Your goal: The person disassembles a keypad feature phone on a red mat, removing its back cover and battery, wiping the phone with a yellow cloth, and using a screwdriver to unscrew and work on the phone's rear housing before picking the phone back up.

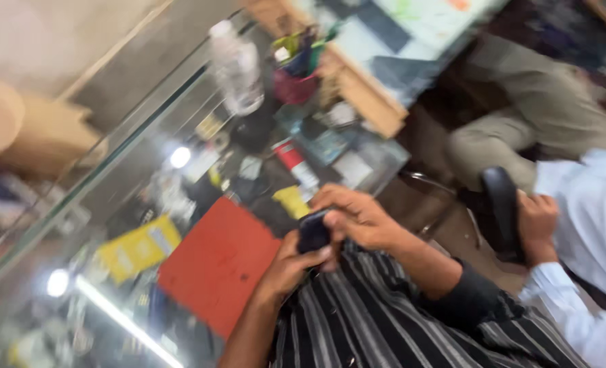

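A small dark phone-like device [312,230] sits between both my hands, held close to my striped shirt. My left hand [290,264] grips it from below, thumb along its lower edge. My right hand [354,215] curls over its top and right side. Just left of my hands, a red mat [215,263] lies on the glass counter [112,170]. The picture is blurred by motion, so fine detail on the device is unreadable.
On the glass counter stand a clear plastic bottle [237,67], a pink pen cup [294,80], a red-and-white can [294,163], a yellow packet [138,248] and small clutter. At the right, another person in a white shirt [589,225] grips a black chair armrest [502,211].
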A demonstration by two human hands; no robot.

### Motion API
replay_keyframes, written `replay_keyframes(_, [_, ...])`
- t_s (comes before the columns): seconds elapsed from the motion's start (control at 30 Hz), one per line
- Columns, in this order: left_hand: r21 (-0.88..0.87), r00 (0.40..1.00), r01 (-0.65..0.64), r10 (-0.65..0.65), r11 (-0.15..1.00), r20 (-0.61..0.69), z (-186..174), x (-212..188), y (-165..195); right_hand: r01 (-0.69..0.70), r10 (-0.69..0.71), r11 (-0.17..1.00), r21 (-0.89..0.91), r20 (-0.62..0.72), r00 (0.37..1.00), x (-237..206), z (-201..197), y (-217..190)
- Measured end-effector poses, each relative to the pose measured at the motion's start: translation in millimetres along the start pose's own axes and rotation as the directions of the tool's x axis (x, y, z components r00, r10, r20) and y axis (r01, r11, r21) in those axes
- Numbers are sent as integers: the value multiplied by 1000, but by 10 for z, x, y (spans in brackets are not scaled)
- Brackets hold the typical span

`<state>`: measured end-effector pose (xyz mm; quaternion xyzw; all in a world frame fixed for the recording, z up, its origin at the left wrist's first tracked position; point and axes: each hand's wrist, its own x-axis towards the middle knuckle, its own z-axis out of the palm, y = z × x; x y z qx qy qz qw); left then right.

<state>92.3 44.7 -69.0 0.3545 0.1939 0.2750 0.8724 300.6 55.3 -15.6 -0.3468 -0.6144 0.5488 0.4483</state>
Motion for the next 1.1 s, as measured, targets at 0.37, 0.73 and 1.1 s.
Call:
replay_keyframes(0.37, [-116, 930, 343, -320, 932, 180, 229, 558, 27, 54, -72, 979, -198, -82, 994, -263, -463, -290])
replay_keyframes(0.73, [675, 917, -64, 310, 735, -251, 199, 647, 110, -10, -124, 955, -297, -431, 894, -257, -1940, -488])
replay_keyframes(1.1, [665, 174, 279, 644, 693, -745, -164, -208, -28, -431, -292, 30, -902, -420, 859, 1205, -4471, 497])
